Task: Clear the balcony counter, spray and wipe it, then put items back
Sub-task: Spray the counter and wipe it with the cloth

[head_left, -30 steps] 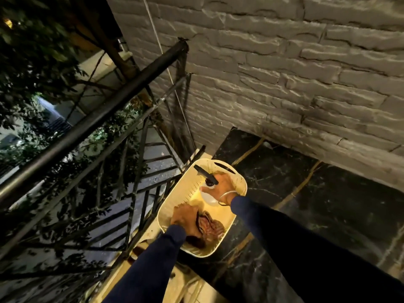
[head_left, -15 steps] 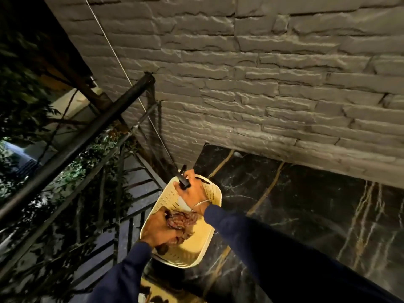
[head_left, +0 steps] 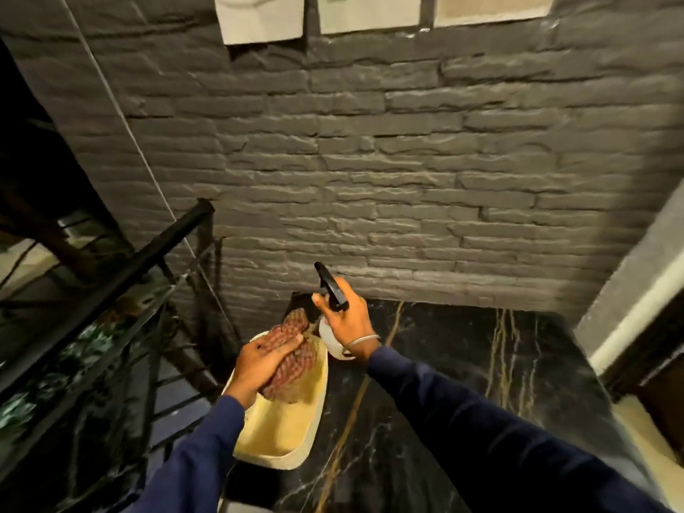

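Both your hands are full: your left hand [head_left: 259,361] clutches the reddish checked cloth [head_left: 292,359] over the cream plastic basket [head_left: 296,435], your right hand [head_left: 346,320] grips the white black-nozzled spray bottle [head_left: 333,342] above the black marble counter [head_left: 444,364].

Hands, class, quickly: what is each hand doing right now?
Left hand: closed on the checked cloth, above the basket.
Right hand: closed around the spray bottle.
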`<action>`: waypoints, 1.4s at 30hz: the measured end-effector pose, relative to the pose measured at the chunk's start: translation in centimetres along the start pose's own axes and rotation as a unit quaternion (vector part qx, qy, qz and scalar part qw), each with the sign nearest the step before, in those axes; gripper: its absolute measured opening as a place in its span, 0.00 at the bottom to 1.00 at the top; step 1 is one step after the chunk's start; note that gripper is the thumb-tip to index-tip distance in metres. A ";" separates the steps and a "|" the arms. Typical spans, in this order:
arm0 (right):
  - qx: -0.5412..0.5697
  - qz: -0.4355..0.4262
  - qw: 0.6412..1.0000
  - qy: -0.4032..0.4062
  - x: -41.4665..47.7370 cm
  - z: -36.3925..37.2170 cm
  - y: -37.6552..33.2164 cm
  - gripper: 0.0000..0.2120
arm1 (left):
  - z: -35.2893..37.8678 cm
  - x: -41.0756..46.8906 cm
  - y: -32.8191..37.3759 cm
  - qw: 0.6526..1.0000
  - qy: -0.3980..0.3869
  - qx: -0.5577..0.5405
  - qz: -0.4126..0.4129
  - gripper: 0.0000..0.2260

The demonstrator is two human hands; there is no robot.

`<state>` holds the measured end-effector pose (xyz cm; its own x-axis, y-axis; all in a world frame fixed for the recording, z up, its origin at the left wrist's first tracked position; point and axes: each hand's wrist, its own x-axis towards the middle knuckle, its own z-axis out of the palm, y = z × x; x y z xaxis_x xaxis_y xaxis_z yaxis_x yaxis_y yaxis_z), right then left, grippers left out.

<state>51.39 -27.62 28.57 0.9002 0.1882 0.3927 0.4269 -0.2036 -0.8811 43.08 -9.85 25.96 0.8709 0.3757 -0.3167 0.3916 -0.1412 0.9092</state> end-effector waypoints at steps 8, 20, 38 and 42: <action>-0.082 0.094 0.985 0.121 -6.0 -9.8 1.6 0.19 | 8.8 -3.7 3.3 0.986 -0.149 0.004 0.077 0.28; -0.107 0.202 0.966 0.123 -12.9 -24.1 6.8 0.10 | 23.7 -5.3 3.8 0.919 -0.271 0.226 0.177 0.30; -0.116 0.262 0.957 0.046 -13.7 -37.7 23.4 0.21 | 46.4 -1.3 -10.1 0.701 -0.247 0.623 0.244 0.39; -0.117 0.268 0.952 0.085 -13.4 -38.7 23.6 0.20 | 47.1 -1.8 -11.7 0.719 -0.185 0.626 0.239 0.25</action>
<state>52.75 -72.13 12.77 0.9867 -0.1569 -0.0436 -0.1092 -0.4389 -0.8919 50.94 -51.97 3.17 0.9238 -0.2265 -0.3086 -0.2201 -0.9739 0.0559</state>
